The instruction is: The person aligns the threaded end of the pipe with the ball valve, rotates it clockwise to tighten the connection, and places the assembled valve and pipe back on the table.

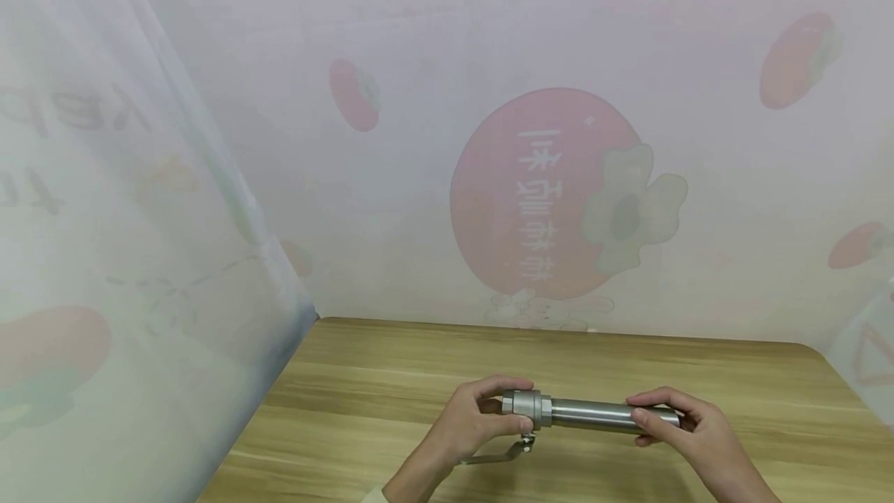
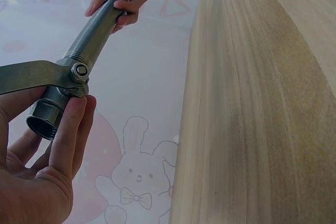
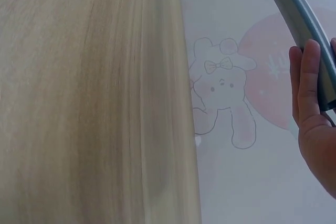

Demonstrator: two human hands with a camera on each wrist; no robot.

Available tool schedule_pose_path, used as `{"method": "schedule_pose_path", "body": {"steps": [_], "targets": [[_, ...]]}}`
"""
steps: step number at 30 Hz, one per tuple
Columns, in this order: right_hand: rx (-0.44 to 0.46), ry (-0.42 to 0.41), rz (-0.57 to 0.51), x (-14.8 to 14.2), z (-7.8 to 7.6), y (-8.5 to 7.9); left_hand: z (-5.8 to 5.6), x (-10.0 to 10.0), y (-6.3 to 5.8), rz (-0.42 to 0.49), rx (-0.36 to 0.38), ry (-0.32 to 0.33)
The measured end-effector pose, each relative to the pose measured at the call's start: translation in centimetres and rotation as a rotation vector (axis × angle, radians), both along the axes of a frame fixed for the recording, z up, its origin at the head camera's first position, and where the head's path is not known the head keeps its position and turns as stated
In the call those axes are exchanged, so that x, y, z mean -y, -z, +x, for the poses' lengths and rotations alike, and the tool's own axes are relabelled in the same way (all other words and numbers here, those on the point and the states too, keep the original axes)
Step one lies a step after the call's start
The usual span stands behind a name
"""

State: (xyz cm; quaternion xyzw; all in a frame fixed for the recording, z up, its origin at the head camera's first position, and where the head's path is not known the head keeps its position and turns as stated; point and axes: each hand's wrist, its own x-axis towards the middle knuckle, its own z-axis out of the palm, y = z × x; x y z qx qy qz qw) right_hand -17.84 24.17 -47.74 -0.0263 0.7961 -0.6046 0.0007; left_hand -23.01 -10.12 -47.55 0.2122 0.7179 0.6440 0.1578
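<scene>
Fingertips of the left hand [image 1: 469, 419] pinch the ball valve [image 1: 525, 407], those of the right hand [image 1: 698, 433] the steel pipe [image 1: 594, 414], above the table [image 1: 363, 386], short of its far edge. Misaligned hands could bind the threads [image 2: 79, 57].

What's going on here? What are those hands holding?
A person's left hand holds a silver-grey metal valve with a flat metal lever. Their right hand grips the far end of a shiny, round metal pipe. The two pieces meet end to end over a light-brown wood-grain table.
</scene>
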Motion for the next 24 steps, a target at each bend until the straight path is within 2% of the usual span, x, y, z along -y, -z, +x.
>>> {"method": "schedule_pose_path", "body": {"steps": [7,13,19,24], "targets": [[-0.025,-0.016,-0.021,0.09,0.09,0.08,-0.01,0.07,-0.03,-0.003,0.008,-0.008],[-0.050,-0.069,-0.032,-0.27,0.10,0.25,-0.09,-0.01,-0.11,0.004,0.005,-0.019],[-0.127,-0.113,0.020,-0.52,0.05,0.50,-0.16,0.06,-0.03,0.014,0.022,-0.021],[-0.121,-0.131,0.045,-0.71,0.03,0.62,-0.24,0.13,0.01,0.025,0.022,-0.011]]}}
